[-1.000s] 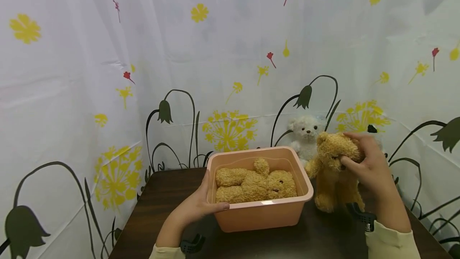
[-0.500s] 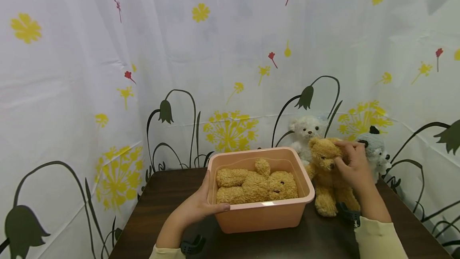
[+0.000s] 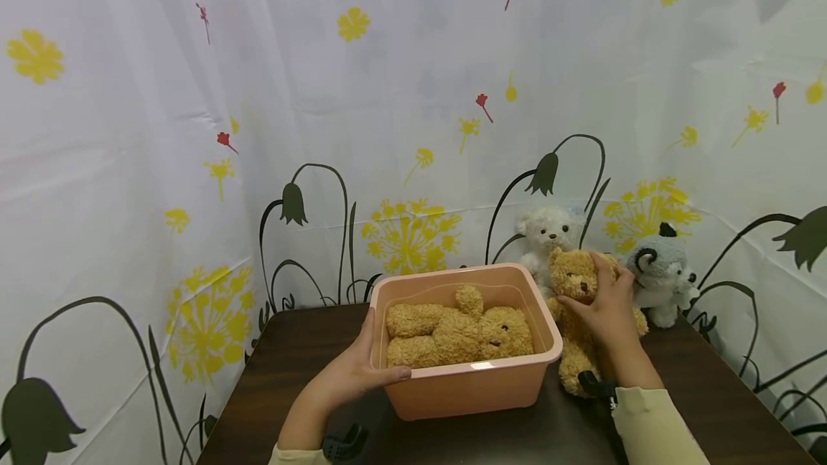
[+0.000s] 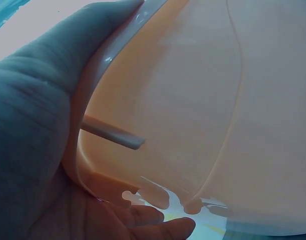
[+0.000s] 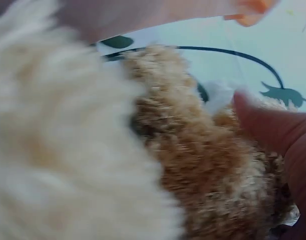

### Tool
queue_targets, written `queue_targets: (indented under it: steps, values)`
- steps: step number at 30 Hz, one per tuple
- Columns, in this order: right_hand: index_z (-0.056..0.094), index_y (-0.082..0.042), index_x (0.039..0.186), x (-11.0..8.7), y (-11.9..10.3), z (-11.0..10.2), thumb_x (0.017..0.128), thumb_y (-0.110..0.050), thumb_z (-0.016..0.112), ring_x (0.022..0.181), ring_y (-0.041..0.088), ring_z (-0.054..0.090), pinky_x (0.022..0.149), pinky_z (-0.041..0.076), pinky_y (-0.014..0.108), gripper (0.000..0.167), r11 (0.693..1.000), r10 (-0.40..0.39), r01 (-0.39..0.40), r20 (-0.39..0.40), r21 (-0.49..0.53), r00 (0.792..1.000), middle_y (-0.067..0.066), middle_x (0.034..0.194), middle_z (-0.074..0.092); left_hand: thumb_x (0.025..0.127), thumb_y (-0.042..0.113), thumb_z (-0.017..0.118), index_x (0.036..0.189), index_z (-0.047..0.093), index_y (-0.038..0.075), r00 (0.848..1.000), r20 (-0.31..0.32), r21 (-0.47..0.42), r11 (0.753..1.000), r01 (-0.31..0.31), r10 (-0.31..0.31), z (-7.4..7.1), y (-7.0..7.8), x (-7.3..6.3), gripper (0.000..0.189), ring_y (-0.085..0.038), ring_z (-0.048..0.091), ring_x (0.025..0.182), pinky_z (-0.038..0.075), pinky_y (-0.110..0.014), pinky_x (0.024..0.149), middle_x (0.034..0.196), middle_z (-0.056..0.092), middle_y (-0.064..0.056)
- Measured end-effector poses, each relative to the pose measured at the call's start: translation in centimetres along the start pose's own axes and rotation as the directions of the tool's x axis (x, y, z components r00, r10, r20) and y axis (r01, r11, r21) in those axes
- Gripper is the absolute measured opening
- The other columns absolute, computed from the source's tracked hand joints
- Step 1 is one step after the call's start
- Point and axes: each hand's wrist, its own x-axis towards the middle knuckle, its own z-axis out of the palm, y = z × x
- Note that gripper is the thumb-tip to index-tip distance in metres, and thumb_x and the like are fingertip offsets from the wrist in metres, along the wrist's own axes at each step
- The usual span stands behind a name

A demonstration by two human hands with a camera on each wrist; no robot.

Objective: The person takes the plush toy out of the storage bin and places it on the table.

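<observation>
My left hand (image 3: 352,368) grips the left end of a peach plastic tub (image 3: 474,390), thumb along the front rim and fingers round the side. In the left wrist view the tub's wall (image 4: 193,90) fills most of the picture. A golden-brown teddy bear (image 3: 460,332) lies on its back inside, head to the right. Just right of the tub, my right hand (image 3: 610,307) holds a second golden teddy bear (image 3: 571,275) by the head, upright and facing forward. Curly brown fur (image 5: 193,155) and my thumb (image 5: 273,125) show close up in the right wrist view.
Behind the held bear sits a white teddy bear (image 3: 549,232). A grey-and-white plush animal (image 3: 662,278) stands at the table's right rear. The dark wooden table (image 3: 291,357) backs onto a white curtain (image 3: 413,92) with printed flowers.
My right hand has carried the upright teddy bear leftward, closer to the tub. The grey-and-white plush, mostly covered before, now shows. My left hand keeps its grip on the tub.
</observation>
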Motion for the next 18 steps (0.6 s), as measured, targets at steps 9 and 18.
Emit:
queue_targets:
  steps: [9,18]
  values:
    - [0.003,-0.018,0.178,-0.5,0.8,1.7,0.087,-0.029,0.094,0.141,0.079,0.032,0.101,0.039,0.087,0.129,0.997,0.004,-0.001,0.04,-0.075,0.999,0.039,0.177,0.0,0.089,0.053,0.089,0.173,-0.024,0.026,1.0,0.005,-0.035,0.999,-0.012,0.012,0.0,-0.1,0.1,0.143,-0.05,0.011,0.167,0.028,-0.072,0.128,0.182,-0.02,-0.014]
    - [-0.014,-0.021,0.176,-0.4,1.5,1.4,0.094,-0.034,0.086,0.124,0.076,0.047,0.092,0.046,0.082,0.13,0.992,0.093,-0.074,0.184,-0.105,0.979,0.055,0.152,0.028,0.089,0.054,0.088,0.174,-0.021,0.022,1.0,-0.001,-0.014,1.0,0.015,-0.015,0.0,0.3,0.0,0.142,-0.05,0.014,0.167,0.027,-0.071,0.128,0.182,-0.016,-0.017]
